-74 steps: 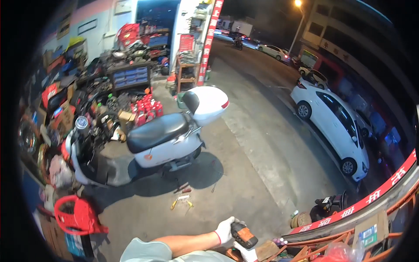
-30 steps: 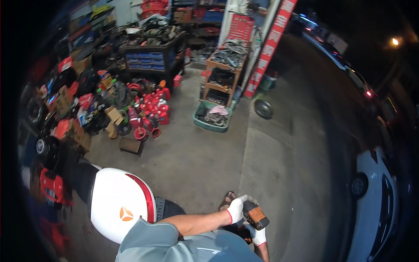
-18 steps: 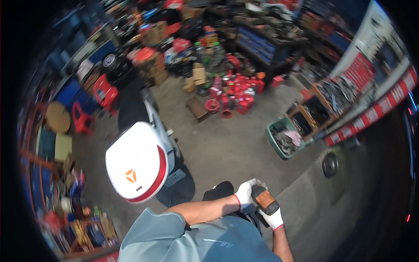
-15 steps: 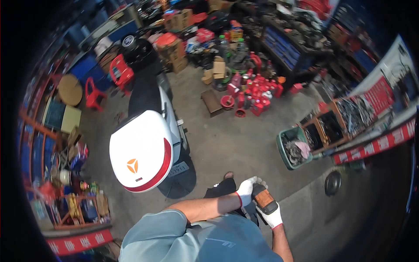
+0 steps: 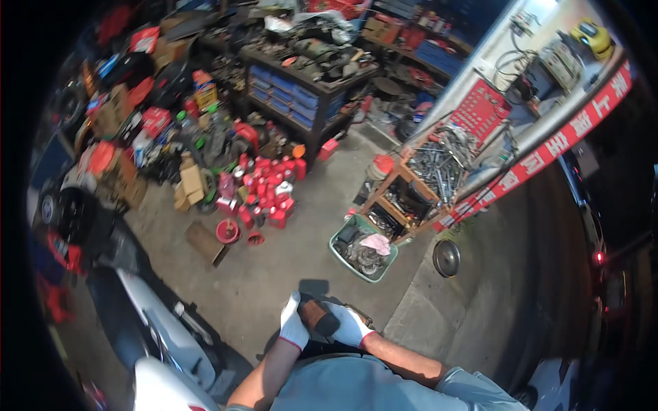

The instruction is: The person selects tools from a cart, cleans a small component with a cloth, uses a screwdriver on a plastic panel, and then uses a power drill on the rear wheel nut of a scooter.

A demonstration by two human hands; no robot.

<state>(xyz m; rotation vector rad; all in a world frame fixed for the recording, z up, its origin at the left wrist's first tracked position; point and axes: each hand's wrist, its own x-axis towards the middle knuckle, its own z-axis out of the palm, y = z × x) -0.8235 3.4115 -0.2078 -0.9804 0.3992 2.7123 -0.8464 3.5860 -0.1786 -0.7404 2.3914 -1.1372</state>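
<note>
Near the bottom middle of the head view, both my hands are in white gloves with red cuffs. My left hand point(image 5: 293, 320) is closed on the left side of a black and orange tool point(image 5: 317, 315), which looks like a power tool. From the other side, my right hand point(image 5: 349, 325) grips it too; the tool hides some of its fingers. At lower left stands a white scooter point(image 5: 168, 329) with a black seat point(image 5: 113, 315) and a white rear box point(image 5: 161, 383), partly cut off.
A green plastic tub point(image 5: 336, 257) of dirty parts sits before a wooden tool rack point(image 5: 404, 185) piled with metal tools. A metal basin point(image 5: 447, 258) lies right of it. Red bottles point(image 5: 267, 192), boxes and a dark workbench point(image 5: 281, 103) fill the back left. The dark street is at right.
The view has swung from the street and the scooter's side to the shop corner and tool rack. The scooter now sits lower left; both hands, still on the tool, appear further left.
</note>
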